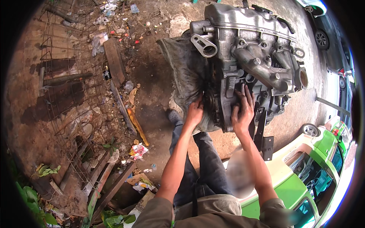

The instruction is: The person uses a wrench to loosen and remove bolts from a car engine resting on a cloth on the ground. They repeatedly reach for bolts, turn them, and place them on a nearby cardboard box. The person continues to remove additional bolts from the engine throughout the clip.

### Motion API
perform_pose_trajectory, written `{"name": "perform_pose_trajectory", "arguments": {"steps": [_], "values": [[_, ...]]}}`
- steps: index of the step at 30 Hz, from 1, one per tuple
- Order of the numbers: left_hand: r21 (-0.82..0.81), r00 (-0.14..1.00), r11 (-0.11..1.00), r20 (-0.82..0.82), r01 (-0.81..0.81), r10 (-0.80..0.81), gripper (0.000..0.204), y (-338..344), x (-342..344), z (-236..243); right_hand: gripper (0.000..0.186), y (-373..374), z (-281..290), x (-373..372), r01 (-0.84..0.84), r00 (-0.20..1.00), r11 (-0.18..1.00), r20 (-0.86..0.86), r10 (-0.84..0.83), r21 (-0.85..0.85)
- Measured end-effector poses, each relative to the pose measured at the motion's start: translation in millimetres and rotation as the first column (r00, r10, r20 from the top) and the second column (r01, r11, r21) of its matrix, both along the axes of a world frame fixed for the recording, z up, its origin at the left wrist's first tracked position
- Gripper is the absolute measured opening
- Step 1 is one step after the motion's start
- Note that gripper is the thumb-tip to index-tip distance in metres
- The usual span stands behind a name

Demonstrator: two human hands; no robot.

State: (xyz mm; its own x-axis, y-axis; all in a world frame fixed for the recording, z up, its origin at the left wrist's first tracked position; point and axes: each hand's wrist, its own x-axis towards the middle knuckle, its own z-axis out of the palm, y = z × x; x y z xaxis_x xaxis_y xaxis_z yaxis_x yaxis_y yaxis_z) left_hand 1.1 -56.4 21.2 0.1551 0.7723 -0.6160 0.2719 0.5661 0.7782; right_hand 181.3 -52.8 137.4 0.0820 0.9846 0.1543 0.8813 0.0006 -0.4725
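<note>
A large grey metal engine block [247,49] rests on a dirty grey cloth [182,68] on the ground in front of me. My left hand [194,113] presses on the block's near left side, by a dark round part, with its fingers curled against the metal and cloth. My right hand [242,111] lies flat on the near face of the block, fingers spread upward. Neither hand holds a loose thing. My legs in grey trousers [201,167] show below the arms.
A black metal bracket [263,136] hangs off the block's near right. Wooden planks [115,60], rusty wire mesh [61,76] and litter cover the ground at left. A green and white vehicle [304,178] stands at lower right, dark cars [327,34] at upper right.
</note>
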Motion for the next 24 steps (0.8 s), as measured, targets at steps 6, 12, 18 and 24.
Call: {"name": "perform_pose_trajectory", "arguments": {"steps": [6, 12, 18, 24], "values": [[0.041, 1.0, 0.999, -0.013, -0.026, 0.027, 0.042, 48, -22, 9, 0.056, 0, 1, -1, 0.011, 1.0, 1.0, -0.016, -0.011, -0.002], [0.139, 0.978, 0.973, 0.121, -0.184, 0.167, 0.028, 36, -14, -13, 0.056, 0, 0, 0, 0.0, 1.0, 1.0, -0.005, 0.0, -0.004], [0.113, 0.945, 0.958, 0.228, -0.264, 0.234, 0.026, 16, 7, -40, 0.062, -1, -1, 1, -0.011, 1.0, 1.0, -0.004, 0.011, 0.006], [0.071, 0.962, 0.961, 0.074, -0.269, 0.264, 0.036, 13, 10, -61, 0.071, 0, -2, 2, -0.015, 1.0, 1.0, 0.001, 0.015, 0.008]]}}
